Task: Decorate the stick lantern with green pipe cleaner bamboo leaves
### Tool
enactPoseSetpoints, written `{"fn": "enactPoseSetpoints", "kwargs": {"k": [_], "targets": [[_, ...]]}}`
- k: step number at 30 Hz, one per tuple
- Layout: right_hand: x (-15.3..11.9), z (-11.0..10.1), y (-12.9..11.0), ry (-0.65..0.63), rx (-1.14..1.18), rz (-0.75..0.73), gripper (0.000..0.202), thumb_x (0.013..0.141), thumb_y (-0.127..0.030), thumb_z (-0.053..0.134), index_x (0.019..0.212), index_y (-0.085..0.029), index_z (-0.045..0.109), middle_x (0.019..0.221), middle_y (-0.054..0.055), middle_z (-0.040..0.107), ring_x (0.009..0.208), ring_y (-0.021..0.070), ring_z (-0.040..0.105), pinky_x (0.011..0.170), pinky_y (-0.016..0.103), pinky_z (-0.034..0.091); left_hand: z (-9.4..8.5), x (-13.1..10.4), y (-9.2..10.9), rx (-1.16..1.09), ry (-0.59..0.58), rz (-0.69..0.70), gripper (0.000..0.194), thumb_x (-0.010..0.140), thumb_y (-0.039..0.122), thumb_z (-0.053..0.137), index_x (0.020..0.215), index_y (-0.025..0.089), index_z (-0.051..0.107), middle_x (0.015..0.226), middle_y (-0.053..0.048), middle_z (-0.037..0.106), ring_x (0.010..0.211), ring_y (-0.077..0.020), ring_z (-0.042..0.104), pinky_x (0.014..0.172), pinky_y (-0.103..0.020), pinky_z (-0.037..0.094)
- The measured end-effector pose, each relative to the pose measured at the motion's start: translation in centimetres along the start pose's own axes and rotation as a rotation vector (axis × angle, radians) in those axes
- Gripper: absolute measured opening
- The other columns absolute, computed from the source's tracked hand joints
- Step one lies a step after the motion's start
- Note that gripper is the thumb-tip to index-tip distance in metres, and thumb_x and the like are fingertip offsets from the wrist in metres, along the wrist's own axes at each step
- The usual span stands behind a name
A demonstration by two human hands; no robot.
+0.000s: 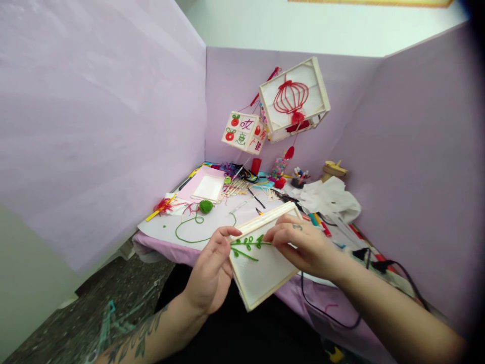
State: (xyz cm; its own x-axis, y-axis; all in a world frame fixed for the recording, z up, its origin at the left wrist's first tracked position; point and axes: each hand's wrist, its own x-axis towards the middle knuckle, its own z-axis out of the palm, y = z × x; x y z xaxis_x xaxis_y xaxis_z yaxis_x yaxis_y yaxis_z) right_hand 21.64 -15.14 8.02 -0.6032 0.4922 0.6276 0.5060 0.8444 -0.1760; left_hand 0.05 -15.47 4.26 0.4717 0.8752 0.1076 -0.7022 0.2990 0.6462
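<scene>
A white panel in a pale wooden frame (261, 283) is tilted in front of me at the table's front edge. Green yarn (246, 257) lies on its face in the shape of a leafy branch with small loops. My left hand (212, 270) grips the panel's left edge, thumb and fingers closed around it. Over the upper right of the panel, my right hand (303, 245) has its fingertips pinched at the right end of the yarn stem. Those fingers partly hide what they press. A green yarn ball (205, 206) rests on the table behind, its loose strand curling forward.
Two decorated box lanterns, a large one (290, 96) and a smaller one (242, 132), hang above the table. A white framed panel (208, 187) lies at the back left. Crumpled white cloth (329, 199), markers (301, 174) and a black cable (329, 316) are to the right.
</scene>
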Motion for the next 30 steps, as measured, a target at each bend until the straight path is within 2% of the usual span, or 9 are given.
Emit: {"fn": "enactPoseSetpoints", "kwargs": {"k": [9, 23, 30], "targets": [[0.14, 0.55, 0.38, 0.008, -0.100, -0.077, 0.022, 0.088, -0.003, 0.046, 0.088, -0.023, 0.056, 0.086, 0.003, 0.072, 0.075, 0.0154, 0.057, 0.067, 0.028, 0.048, 0.07, -0.06, -0.03, -0.002, -0.011, -0.016, 0.026, 0.086, 0.035, 0.067, 0.103, 0.019, 0.054, 0.087, -0.005, 0.070, 0.087, -0.0235, 0.068, 0.074, -0.033, 0.051], [0.24, 0.47, 0.52, -0.013, -0.108, -0.097, 0.027, 0.083, 0.002, 0.046, 0.085, -0.024, 0.054, 0.087, 0.000, 0.072, 0.075, 0.0173, 0.052, 0.068, 0.029, 0.047, 0.22, -0.19, -0.04, -0.007, -0.032, -0.023, 0.025, 0.087, 0.033, 0.065, 0.103, 0.019, 0.053, 0.088, -0.006, 0.071, 0.085, -0.0227, 0.069, 0.075, -0.034, 0.052], [0.09, 0.38, 0.52, -0.024, -0.120, -0.080, 0.032, 0.082, 0.004, 0.043, 0.082, -0.026, 0.053, 0.086, -0.003, 0.072, 0.072, 0.0174, 0.055, 0.067, 0.029, 0.047, 0.10, -0.10, -0.10, -0.019, -0.045, -0.030, 0.023, 0.089, 0.033, 0.063, 0.104, 0.019, 0.052, 0.090, -0.006, 0.071, 0.084, -0.0216, 0.069, 0.077, -0.034, 0.052]]}}
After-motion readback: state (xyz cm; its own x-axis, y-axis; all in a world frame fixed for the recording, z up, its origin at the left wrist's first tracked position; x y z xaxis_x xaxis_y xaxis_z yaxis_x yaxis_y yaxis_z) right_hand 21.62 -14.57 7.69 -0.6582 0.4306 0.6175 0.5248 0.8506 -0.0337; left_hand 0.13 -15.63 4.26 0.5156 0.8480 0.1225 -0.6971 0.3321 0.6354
